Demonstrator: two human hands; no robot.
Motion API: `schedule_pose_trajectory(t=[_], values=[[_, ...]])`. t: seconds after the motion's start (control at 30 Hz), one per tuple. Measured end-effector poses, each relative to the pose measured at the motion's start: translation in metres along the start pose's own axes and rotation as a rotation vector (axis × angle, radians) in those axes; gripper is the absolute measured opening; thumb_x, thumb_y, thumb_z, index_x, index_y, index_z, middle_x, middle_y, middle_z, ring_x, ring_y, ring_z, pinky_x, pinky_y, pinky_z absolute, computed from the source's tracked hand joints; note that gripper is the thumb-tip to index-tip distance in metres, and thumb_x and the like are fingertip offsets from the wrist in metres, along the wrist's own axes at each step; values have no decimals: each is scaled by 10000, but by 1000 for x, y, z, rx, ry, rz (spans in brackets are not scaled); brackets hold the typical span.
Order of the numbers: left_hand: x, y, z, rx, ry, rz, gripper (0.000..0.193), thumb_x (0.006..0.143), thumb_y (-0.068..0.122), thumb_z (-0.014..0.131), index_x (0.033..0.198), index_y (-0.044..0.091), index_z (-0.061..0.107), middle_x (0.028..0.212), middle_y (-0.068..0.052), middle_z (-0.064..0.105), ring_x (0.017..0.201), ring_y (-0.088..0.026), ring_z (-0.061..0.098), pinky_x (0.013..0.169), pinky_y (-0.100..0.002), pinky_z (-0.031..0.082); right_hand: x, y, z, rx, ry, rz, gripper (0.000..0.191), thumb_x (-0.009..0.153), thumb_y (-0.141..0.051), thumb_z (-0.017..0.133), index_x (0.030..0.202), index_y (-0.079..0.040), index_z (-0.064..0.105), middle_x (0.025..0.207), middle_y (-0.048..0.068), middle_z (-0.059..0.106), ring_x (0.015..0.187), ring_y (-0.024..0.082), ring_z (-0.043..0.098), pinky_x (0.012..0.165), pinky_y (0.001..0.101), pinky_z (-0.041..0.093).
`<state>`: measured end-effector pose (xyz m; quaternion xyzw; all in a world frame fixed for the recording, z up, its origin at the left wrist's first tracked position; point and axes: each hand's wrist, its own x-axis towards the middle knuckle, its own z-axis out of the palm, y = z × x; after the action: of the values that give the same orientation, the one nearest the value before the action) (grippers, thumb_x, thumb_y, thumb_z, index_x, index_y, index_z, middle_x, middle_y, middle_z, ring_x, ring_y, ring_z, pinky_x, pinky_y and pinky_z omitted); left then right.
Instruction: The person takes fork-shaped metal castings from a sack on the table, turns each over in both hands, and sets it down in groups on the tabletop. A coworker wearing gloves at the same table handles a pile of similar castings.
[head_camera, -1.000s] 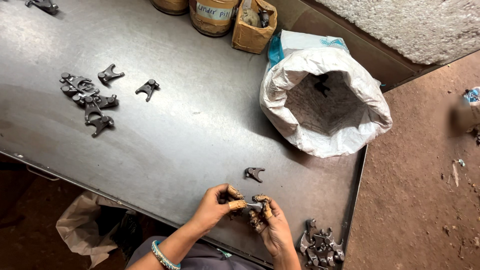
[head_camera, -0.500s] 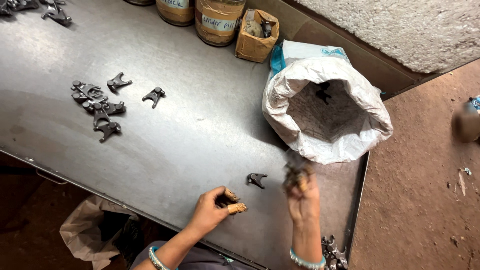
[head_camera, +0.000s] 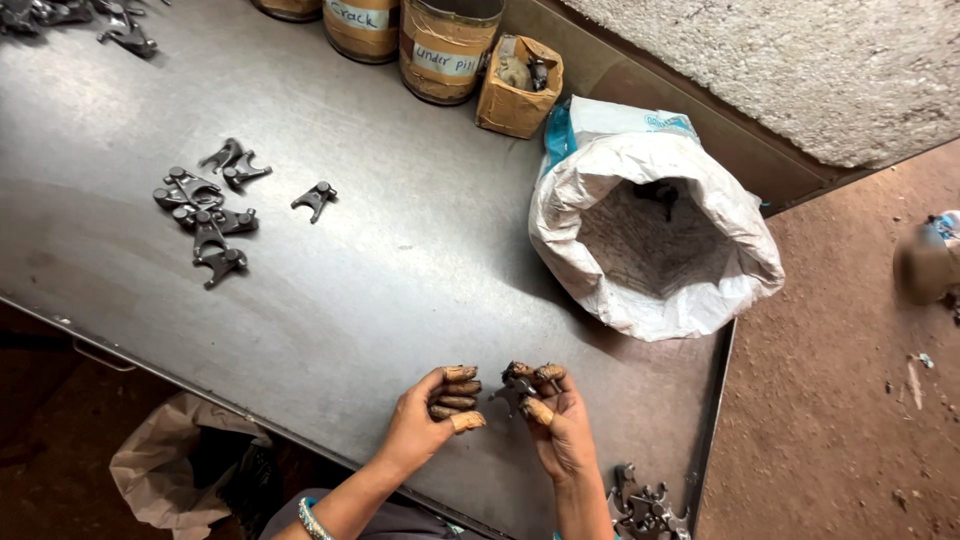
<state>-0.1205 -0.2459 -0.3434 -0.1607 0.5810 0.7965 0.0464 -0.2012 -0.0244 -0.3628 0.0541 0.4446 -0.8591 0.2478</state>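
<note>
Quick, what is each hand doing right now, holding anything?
Left hand: fingers curled, taped fingertips, nothing visibly held.
Right hand: closed on a small dark metal part.

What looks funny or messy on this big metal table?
One small forked metal part lies alone, apart from the heap of metal parts. The white sack slumps open with its rim rolled down. The right hand holds another part, and its fingertips wear brown wrappings.

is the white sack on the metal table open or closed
Open. The white sack stands with its top rolled down, its dark inside showing, on the metal table.
</note>
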Motion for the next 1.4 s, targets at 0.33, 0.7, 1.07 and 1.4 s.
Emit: schedule_pose_trajectory(t=[0.33,0.7,1.07,1.4], values=[[-9,-16,15,-216,-113,3,258,767,28,858,972,21,702,907,-8,732,839,-74,668,762,-250,572,-24,27,-27,163,26,70,524,757,52,805,1223,-89,611,1274,117,684,1138,251,660,955,369,543],[-11,-8,5,-234,-78,-94,196,796,39,833,963,35,731,860,-3,735,773,-66,653,665,-229,537,-21,28,-19,168,0,81,423,757,23,813,1149,-84,694,1181,106,729,1051,241,693,948,403,560],[-3,-16,-5,-258,-36,-130,170,803,59,831,925,-6,733,785,-53,753,678,-96,693,589,-243,547,-13,32,-12,12,69,92,403,803,-49,791,1190,-54,678,1127,89,737,982,196,704,831,354,580],[7,14,-42,236,87,100,297,812,279,884,909,43,731,784,-27,754,664,-110,686,622,-276,565,34,35,-26,-653,3,189,280,943,-168,685,1108,55,721,832,91,682,692,150,626,593,286,502]])
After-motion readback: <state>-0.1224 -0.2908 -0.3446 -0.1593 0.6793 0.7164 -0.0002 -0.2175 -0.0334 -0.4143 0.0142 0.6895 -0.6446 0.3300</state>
